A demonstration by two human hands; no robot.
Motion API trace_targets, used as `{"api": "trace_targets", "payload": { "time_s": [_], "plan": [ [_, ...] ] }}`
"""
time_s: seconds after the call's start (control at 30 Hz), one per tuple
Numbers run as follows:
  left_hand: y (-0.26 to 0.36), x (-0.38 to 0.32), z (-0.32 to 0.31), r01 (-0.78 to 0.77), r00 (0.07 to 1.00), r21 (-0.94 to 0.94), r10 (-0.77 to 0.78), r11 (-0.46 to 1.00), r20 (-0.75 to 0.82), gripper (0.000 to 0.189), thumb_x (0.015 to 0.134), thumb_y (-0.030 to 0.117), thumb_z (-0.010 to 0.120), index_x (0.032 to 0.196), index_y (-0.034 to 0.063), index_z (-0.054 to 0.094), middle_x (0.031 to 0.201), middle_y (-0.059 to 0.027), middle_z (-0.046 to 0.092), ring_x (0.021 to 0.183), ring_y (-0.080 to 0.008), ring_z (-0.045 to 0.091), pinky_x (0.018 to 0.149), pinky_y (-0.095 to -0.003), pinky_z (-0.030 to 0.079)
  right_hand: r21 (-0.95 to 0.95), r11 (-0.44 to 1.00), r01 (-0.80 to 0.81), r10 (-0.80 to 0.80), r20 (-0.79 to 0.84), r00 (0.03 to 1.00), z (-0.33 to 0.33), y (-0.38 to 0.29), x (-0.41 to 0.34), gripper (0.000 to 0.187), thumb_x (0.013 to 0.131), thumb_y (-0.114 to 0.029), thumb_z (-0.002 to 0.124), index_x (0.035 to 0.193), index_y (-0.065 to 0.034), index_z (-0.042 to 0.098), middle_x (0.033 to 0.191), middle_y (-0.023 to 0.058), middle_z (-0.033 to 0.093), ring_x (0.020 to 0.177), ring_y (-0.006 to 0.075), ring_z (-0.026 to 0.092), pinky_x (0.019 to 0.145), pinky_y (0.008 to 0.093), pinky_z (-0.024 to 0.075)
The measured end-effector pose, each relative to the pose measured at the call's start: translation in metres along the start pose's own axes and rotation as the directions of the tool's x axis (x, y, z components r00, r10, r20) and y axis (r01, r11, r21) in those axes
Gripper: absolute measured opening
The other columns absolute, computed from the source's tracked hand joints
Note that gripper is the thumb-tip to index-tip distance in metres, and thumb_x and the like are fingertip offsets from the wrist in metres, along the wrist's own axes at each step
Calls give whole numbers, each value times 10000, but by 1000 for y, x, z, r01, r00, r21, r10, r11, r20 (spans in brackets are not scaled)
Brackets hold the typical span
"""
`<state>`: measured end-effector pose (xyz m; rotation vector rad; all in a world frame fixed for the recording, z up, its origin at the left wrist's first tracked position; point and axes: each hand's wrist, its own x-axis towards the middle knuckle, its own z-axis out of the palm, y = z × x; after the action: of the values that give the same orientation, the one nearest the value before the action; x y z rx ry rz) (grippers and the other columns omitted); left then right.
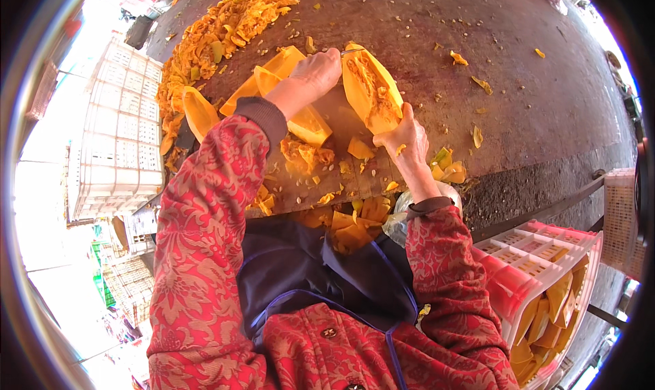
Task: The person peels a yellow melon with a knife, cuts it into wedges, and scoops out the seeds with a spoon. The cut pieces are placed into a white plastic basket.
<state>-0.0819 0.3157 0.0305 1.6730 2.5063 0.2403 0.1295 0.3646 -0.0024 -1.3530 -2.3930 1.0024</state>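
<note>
My right hand (409,136) grips the lower end of a long, peeled pumpkin piece (376,90), its hollow facing up with stringy pulp and seeds in it. A thin metal tool (352,51) juts from the closed fist of my left hand (318,75) and reaches the far tip of that piece. My fingers hide the tool's handle, so its kind is unclear. Beneath my left wrist lie more peeled pumpkin pieces (309,125), cleaned inside. A smaller hollowed piece (198,111) leans beside my left sleeve. Loose pulp (302,155) sits on the wooden board (511,118) nearer my body.
A long heap of pumpkin pulp (220,26) runs along the board's left side. White plastic crates (120,129) stand beyond it. At lower right, a pink-and-white crate (537,257) contains pumpkin pieces. Peelings (358,221) fill a container below the board's near edge.
</note>
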Motion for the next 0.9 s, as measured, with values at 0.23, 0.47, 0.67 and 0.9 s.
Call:
{"api": "trace_targets", "payload": {
  "time_s": [0.23, 0.47, 0.67, 0.9],
  "plan": [
    [-11, 10, 14, 91, 988, -93, -78, 991, 136, 146, 842, 105, 446, 781, -23, 409, 632, -183, 488, 582, -289, 521, 528, -410, 395, -9, 999, -33, 33, 15, 999, 1, -2, 2, 751, 497, -210, 721, 1168, -32, 434, 926, 171, 616, 889, 323, 594, 740, 373, 461],
    [6, 25, 0, 15, 955, -112, 19, 994, 297, 249, 813, 85, 426, 632, -85, 406, 608, -171, 461, 545, -235, 469, 505, -395, 365, 7, 1000, -14, 14, 0, 1000, 4, -4, 1, 695, 498, -216, 714, 1113, -33, 446, 894, 173, 616, 838, 326, 601, 717, 387, 462],
    [28, 33, 1, -27, 933, -24, 34, 999, 357, 253, 816, 93, 407, 788, -127, 529, 667, -234, 512, 586, -235, 526, 542, -390, 397, 4, 1000, -6, 6, -19, 1000, 5, -3, 2, 641, 494, -237, 718, 1042, -33, 456, 849, 154, 618, 802, 325, 607, 688, 382, 468],
    [40, 26, -3, -21, 815, -134, 95, 991, 572, 262, 817, 121, 423, 778, -124, 508, 665, -183, 522, 587, -208, 519, 536, -374, 406, 56, 998, -32, 33, -21, 999, 12, -1, 1, 596, 495, -249, 715, 979, -20, 451, 835, 171, 617, 799, 332, 604, 697, 374, 467]
  ]
}}
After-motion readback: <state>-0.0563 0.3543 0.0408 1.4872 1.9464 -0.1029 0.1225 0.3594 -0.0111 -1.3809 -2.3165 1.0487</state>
